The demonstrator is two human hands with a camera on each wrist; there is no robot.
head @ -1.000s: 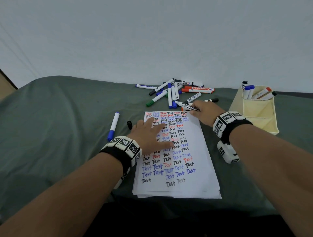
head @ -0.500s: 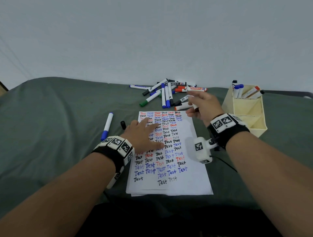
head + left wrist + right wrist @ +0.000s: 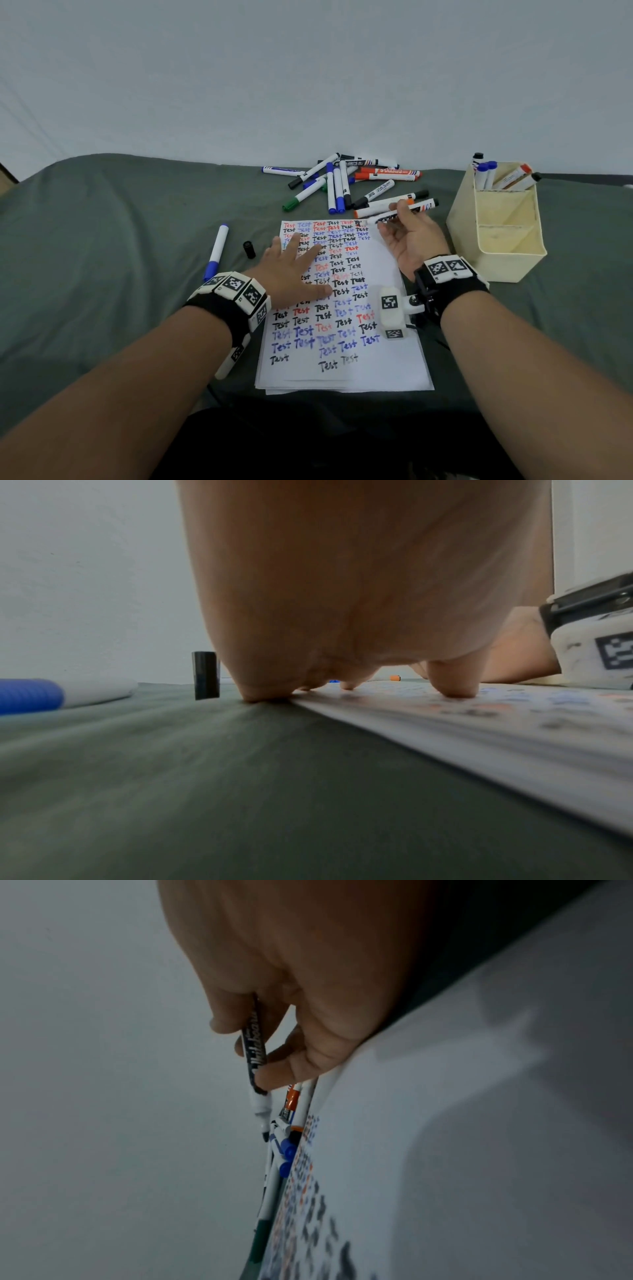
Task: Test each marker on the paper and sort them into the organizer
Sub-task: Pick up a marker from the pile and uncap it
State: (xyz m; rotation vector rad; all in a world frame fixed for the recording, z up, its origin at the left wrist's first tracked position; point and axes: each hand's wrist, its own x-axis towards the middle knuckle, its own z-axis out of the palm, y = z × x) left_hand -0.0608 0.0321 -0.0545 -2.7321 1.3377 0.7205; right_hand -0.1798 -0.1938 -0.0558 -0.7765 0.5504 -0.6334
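Right hand (image 3: 412,240): grip clamped on an uncapped black whiteboard marker (image 3: 390,216), pinched between thumb and fingertips at mid-barrel. The marker lies almost level, its dark nib over the top right corner of the paper (image 3: 387,359). Held low and flat like this, my guess is the pen is being turned into writing position near the last free spot of the top row. In the right wrist view the same marker (image 3: 254,1058) shows a glossy black label with white lettering and a white tapered collar before the nib.

Left hand (image 3: 294,274): grip apart, fingers straight and spread, palm down on the left half of the paper. It likely pins the sheets so they do not slide on the cloth. The left wrist view shows the fingertips (image 3: 453,685) pressing on the paper, the heel of the hand at its left edge.

Paper: a thin loose stack, white, matte, covered in rows of "Test" in black, blue and red.

Just left of the paper: a small black cap (image 3: 249,249) standing upright, presumably this marker's, parked within reach. Beyond it, a blue-capped marker (image 3: 216,251) lying alone.

Far edge of the desk: a loose pile of markers (image 3: 346,185), smooth white barrels, caps blue, black, green, orange.

Right side: the cream plastic organizer (image 3: 459,212), boxy, with dividers; several markers stand in its far compartment, nearer compartments look empty.

Desk covering: grey-green cloth, softly creased.
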